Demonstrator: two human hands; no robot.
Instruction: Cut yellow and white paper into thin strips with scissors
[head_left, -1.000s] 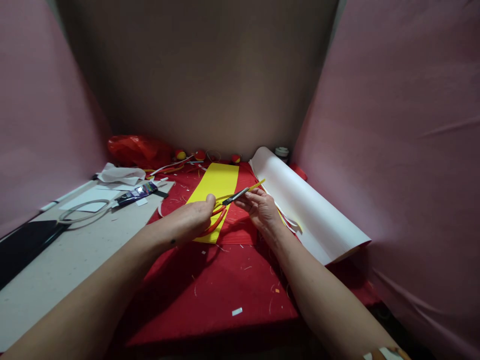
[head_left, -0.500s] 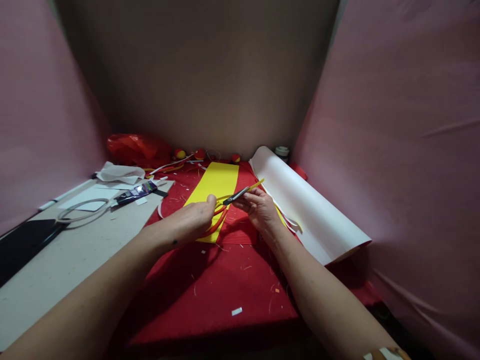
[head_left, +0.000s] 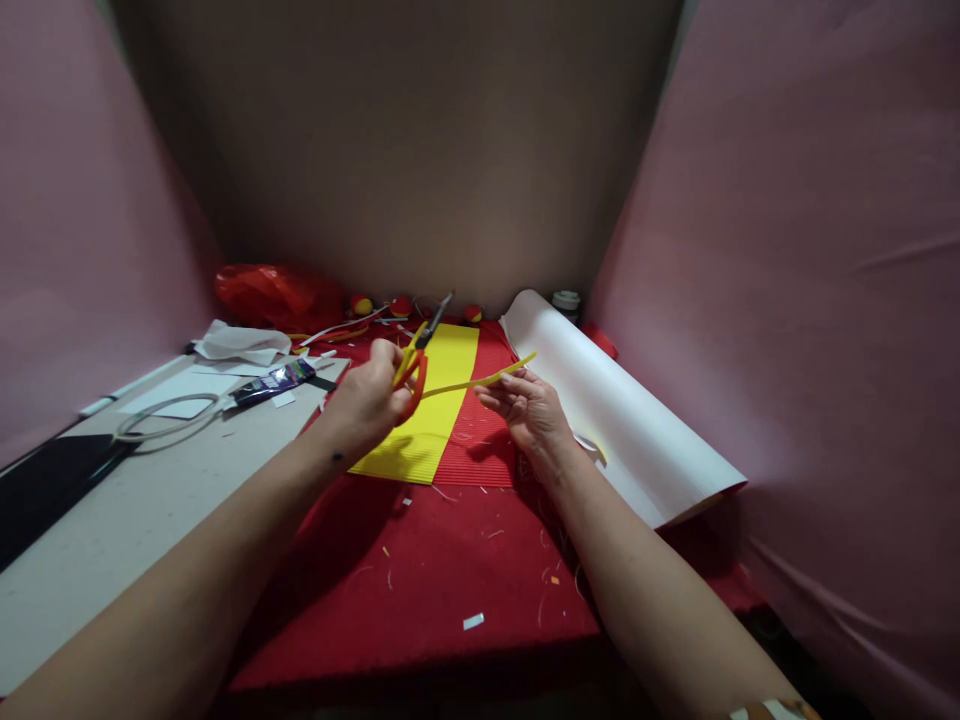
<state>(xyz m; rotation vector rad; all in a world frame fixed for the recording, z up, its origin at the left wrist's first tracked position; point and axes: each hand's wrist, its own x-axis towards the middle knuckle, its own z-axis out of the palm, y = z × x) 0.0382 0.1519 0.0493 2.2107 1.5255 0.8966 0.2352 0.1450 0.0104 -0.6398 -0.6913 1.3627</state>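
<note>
My left hand [head_left: 367,395] is closed around the orange and yellow handles of a pair of scissors [head_left: 421,350], whose dark blades point up and away. A thin yellow strip [head_left: 517,368] is pinched between the thumb and fingers of my right hand [head_left: 534,405]. The strip's far end rises past my fingertips, and its other end runs left towards the scissors handles. Below both hands lie a yellow corrugated sheet [head_left: 401,450] and a red corrugated sheet [head_left: 476,455], side by side.
A large white roll [head_left: 622,410] lies at the right. On the left, a pale board [head_left: 180,500] carries a purple packet [head_left: 271,385] and a looped grey band. At the back are a red plastic bag [head_left: 277,292] and red-yellow balls [head_left: 401,306]. Scraps dot the red cloth [head_left: 420,590].
The scissors have moved left, away from my right hand, and their blades have turned upward. My right hand still pinches the yellow strip and has shifted slightly right.
</note>
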